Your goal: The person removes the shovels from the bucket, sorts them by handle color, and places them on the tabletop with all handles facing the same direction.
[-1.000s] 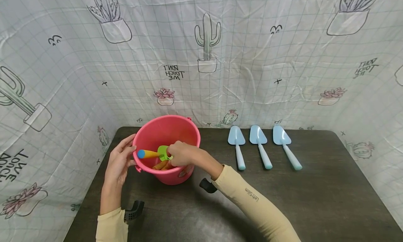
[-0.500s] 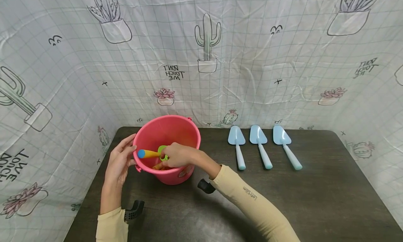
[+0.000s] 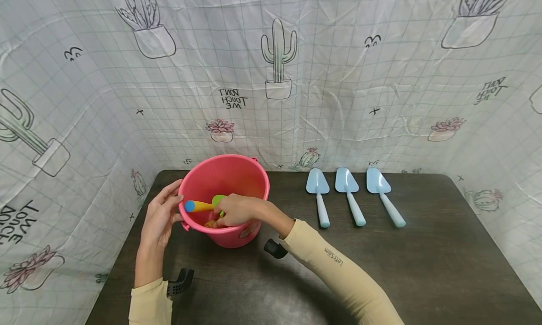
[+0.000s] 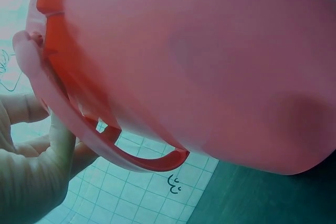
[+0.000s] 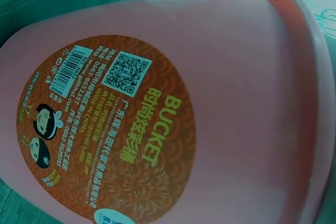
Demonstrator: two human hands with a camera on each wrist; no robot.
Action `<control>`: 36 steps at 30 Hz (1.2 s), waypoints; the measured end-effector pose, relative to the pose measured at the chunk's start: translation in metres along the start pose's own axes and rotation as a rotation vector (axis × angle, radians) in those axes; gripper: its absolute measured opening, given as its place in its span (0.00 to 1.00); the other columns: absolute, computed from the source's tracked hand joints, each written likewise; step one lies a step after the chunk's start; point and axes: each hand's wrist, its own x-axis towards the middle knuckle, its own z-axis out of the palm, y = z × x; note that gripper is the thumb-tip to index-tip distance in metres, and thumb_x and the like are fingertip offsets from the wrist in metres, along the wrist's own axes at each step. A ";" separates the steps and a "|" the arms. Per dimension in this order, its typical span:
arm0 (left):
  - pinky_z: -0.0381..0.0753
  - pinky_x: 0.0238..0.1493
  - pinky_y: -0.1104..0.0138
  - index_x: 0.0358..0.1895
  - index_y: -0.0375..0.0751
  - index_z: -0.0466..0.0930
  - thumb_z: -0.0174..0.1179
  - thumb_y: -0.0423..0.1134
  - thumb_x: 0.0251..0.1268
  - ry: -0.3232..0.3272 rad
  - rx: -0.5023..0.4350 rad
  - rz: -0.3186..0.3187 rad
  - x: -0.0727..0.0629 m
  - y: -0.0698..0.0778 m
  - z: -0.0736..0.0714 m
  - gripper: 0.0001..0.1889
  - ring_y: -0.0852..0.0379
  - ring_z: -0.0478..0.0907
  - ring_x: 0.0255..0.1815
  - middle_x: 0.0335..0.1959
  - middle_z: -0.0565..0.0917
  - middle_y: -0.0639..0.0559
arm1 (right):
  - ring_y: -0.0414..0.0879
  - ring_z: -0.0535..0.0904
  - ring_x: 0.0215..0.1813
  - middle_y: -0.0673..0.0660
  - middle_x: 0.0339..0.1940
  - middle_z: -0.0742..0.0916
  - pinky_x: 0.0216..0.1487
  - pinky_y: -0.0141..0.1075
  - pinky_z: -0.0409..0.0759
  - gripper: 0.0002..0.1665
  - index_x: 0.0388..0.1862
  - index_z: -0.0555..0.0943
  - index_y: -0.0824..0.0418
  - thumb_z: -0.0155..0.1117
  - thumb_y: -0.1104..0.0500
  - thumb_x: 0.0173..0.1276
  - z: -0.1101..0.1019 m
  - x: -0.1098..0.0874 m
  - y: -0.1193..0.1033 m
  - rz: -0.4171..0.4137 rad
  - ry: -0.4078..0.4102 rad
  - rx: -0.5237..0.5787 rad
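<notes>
A pink bucket [image 3: 232,239] stands on the dark table at the left. My left hand [image 3: 156,221] grips its rim from the left side; the left wrist view shows the fingers [image 4: 62,137] beside the bucket's pink handle [image 4: 94,137]. My right hand [image 3: 240,209] reaches over the near right rim into the bucket, its fingertips down among the toys there. Beside them lie a yellow-orange handle with a blue end [image 3: 199,206], a green piece [image 3: 218,200] and an orange piece [image 3: 209,224], mostly covered. Whether the right fingers hold any of these is hidden.
Three light blue trowels lie in a row right of the bucket: the left trowel [image 3: 317,183], the middle trowel [image 3: 347,181] and the right trowel [image 3: 378,181]. A cactus-print cloth [image 3: 330,104] hangs behind the table [image 3: 444,249] and along its sides.
My right hand has shifted slightly left and deeper among the toys, covering more of the green and orange pieces. The left hand and bucket stay in place.
</notes>
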 end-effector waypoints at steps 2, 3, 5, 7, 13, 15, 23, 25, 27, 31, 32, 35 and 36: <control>0.87 0.36 0.70 0.77 0.37 0.65 0.53 0.33 0.80 -0.001 0.000 0.000 0.000 0.000 0.000 0.26 0.59 0.87 0.50 0.57 0.76 0.48 | 0.41 0.77 0.25 0.48 0.26 0.84 0.31 0.27 0.78 0.14 0.55 0.86 0.62 0.64 0.60 0.74 -0.001 0.000 0.000 0.002 -0.021 -0.003; 0.87 0.36 0.70 0.77 0.37 0.65 0.53 0.33 0.80 -0.002 -0.002 -0.001 0.001 0.000 0.000 0.26 0.59 0.87 0.50 0.56 0.76 0.49 | 0.41 0.77 0.25 0.48 0.25 0.84 0.31 0.27 0.78 0.14 0.55 0.86 0.62 0.63 0.59 0.75 -0.002 0.001 0.000 0.005 -0.031 0.000; 0.87 0.36 0.70 0.77 0.37 0.65 0.53 0.33 0.80 -0.004 -0.005 -0.002 0.001 0.001 0.000 0.26 0.59 0.87 0.50 0.56 0.77 0.49 | 0.41 0.77 0.25 0.48 0.24 0.83 0.31 0.27 0.77 0.14 0.55 0.85 0.62 0.62 0.59 0.75 -0.003 0.001 -0.001 0.008 -0.051 0.002; 0.87 0.36 0.70 0.77 0.37 0.65 0.53 0.33 0.80 -0.005 -0.007 -0.003 0.001 0.001 -0.001 0.26 0.59 0.87 0.49 0.56 0.77 0.49 | 0.40 0.76 0.25 0.48 0.24 0.83 0.31 0.27 0.76 0.14 0.55 0.85 0.62 0.62 0.59 0.75 -0.003 0.001 -0.001 0.016 -0.060 0.002; 0.86 0.34 0.73 0.77 0.37 0.65 0.51 0.32 0.81 -0.009 -0.011 -0.003 0.001 0.002 -0.001 0.25 0.59 0.87 0.48 0.56 0.76 0.45 | 0.39 0.73 0.24 0.47 0.22 0.80 0.29 0.26 0.73 0.08 0.47 0.83 0.60 0.61 0.60 0.74 -0.003 0.003 0.000 0.021 -0.054 -0.023; 0.86 0.33 0.73 0.77 0.37 0.66 0.51 0.32 0.81 -0.008 -0.010 -0.005 0.002 0.003 -0.001 0.25 0.59 0.87 0.48 0.56 0.75 0.45 | 0.39 0.72 0.23 0.46 0.21 0.78 0.28 0.26 0.71 0.05 0.39 0.83 0.58 0.61 0.60 0.74 -0.004 0.004 0.001 0.021 -0.047 -0.040; 0.87 0.34 0.72 0.77 0.37 0.66 0.52 0.32 0.80 -0.009 -0.005 0.001 0.002 0.003 -0.001 0.25 0.58 0.87 0.50 0.57 0.76 0.46 | 0.39 0.67 0.18 0.46 0.13 0.71 0.24 0.27 0.66 0.21 0.18 0.75 0.55 0.60 0.60 0.75 -0.004 0.007 0.000 0.047 -0.071 -0.081; 0.87 0.34 0.72 0.77 0.37 0.66 0.52 0.32 0.80 -0.009 -0.008 0.004 0.002 0.003 -0.001 0.25 0.57 0.87 0.50 0.57 0.76 0.45 | 0.39 0.67 0.18 0.46 0.14 0.71 0.24 0.27 0.66 0.19 0.20 0.76 0.55 0.60 0.61 0.75 -0.004 0.008 0.000 0.061 -0.075 -0.085; 0.87 0.34 0.72 0.77 0.37 0.66 0.52 0.32 0.80 -0.008 -0.008 0.003 0.002 0.003 -0.001 0.25 0.57 0.87 0.51 0.57 0.76 0.45 | 0.39 0.68 0.19 0.46 0.15 0.72 0.25 0.27 0.67 0.17 0.22 0.77 0.55 0.60 0.60 0.75 -0.004 0.008 -0.001 0.076 -0.076 -0.089; 0.87 0.35 0.72 0.77 0.37 0.66 0.52 0.32 0.80 -0.004 -0.001 -0.004 0.002 0.002 -0.001 0.25 0.57 0.87 0.51 0.57 0.76 0.46 | 0.39 0.70 0.21 0.47 0.17 0.73 0.26 0.27 0.69 0.14 0.25 0.79 0.56 0.61 0.61 0.74 -0.003 0.008 -0.001 0.106 -0.070 -0.086; 0.87 0.35 0.71 0.77 0.37 0.66 0.52 0.32 0.80 -0.003 0.001 -0.006 0.002 0.002 -0.001 0.25 0.57 0.87 0.51 0.57 0.76 0.46 | 0.40 0.70 0.21 0.47 0.17 0.73 0.26 0.27 0.69 0.13 0.25 0.79 0.57 0.62 0.61 0.74 -0.003 0.008 -0.001 0.117 -0.065 -0.078; 0.87 0.35 0.71 0.77 0.38 0.66 0.52 0.32 0.80 -0.001 0.003 -0.008 0.002 0.002 -0.001 0.25 0.57 0.87 0.51 0.58 0.76 0.47 | 0.40 0.70 0.20 0.48 0.17 0.74 0.25 0.27 0.71 0.12 0.26 0.79 0.59 0.63 0.63 0.72 -0.003 0.007 -0.002 0.152 -0.042 -0.060; 0.87 0.35 0.71 0.77 0.38 0.66 0.52 0.32 0.80 -0.001 0.002 -0.008 0.002 0.002 -0.001 0.25 0.57 0.87 0.51 0.58 0.76 0.47 | 0.40 0.70 0.20 0.49 0.17 0.74 0.25 0.27 0.71 0.11 0.26 0.80 0.59 0.63 0.64 0.71 -0.002 0.007 -0.003 0.164 -0.034 -0.059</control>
